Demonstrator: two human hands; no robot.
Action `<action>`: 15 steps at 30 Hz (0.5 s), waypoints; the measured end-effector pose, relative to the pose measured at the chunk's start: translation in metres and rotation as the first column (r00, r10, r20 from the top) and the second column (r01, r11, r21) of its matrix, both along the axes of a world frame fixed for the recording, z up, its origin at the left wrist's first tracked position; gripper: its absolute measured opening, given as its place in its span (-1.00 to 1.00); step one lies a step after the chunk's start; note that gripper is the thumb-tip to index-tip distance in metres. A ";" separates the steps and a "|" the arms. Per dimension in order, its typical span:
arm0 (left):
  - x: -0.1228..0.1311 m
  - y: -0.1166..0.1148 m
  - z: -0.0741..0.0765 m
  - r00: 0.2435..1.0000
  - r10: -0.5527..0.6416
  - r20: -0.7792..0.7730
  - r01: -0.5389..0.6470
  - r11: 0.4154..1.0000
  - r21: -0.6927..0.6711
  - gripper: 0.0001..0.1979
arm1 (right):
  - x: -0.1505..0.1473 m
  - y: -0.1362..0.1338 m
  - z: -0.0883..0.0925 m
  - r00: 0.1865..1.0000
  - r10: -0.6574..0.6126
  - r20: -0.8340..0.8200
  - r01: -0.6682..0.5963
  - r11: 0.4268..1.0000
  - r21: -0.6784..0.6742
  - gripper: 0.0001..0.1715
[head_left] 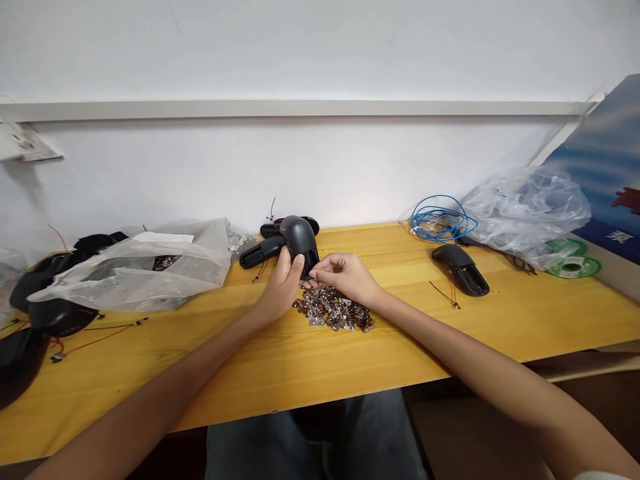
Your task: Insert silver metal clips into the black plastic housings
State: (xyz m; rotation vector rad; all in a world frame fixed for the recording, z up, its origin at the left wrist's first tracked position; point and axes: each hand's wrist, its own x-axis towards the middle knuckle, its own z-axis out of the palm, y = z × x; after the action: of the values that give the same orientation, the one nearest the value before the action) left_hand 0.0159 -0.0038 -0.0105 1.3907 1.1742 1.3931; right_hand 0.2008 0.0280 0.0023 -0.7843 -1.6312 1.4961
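Observation:
Wrapped in my left hand (284,283) is a curved black plastic housing (300,237), its rounded end up and its open slotted end down. My right hand (347,275) is closed in a pinch at that lower end; whatever its fingertips hold is too small to make out. Just below both hands lies a pile of small shiny metal pieces (333,308), which look like battery contacts. Behind the held housing, another black housing (261,252) with an open compartment rests on the table, and one more part lies by the wall.
At the left, a plastic bag (145,273) lies among several black housings (63,317) with red and black wires. To the right are a single black housing (463,270), a blue wire coil (440,220), a clear plastic bag (535,210) and a green-rimmed spool (573,267). A wall bounds the wooden table (230,373).

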 end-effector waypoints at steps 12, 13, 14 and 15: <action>0.007 -0.004 0.009 0.989 -0.116 0.088 0.118 0.993 -0.018 -0.41 | 0.002 0.003 -0.001 0.972 -0.204 0.113 0.180 0.965 0.193 -0.49; 0.007 -0.005 0.011 0.988 -0.118 0.104 0.120 0.993 -0.021 -0.40 | 0.003 0.003 0.000 0.975 -0.198 0.102 0.174 0.963 0.207 -0.50; 0.007 -0.006 0.013 0.986 -0.121 0.117 0.124 0.992 -0.022 -0.39 | 0.004 0.004 0.001 0.980 -0.176 0.093 0.152 0.964 0.216 -0.51; 0.008 -0.007 0.015 0.984 -0.122 0.127 0.126 0.992 -0.020 -0.38 | 0.005 0.004 0.002 0.986 -0.139 0.089 0.117 0.969 0.218 -0.52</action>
State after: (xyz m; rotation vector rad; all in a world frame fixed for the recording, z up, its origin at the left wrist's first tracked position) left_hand 0.0235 -0.0106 0.0041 1.3138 1.0052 1.3504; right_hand 0.2054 0.0316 0.0040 -0.8416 -1.7481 1.1848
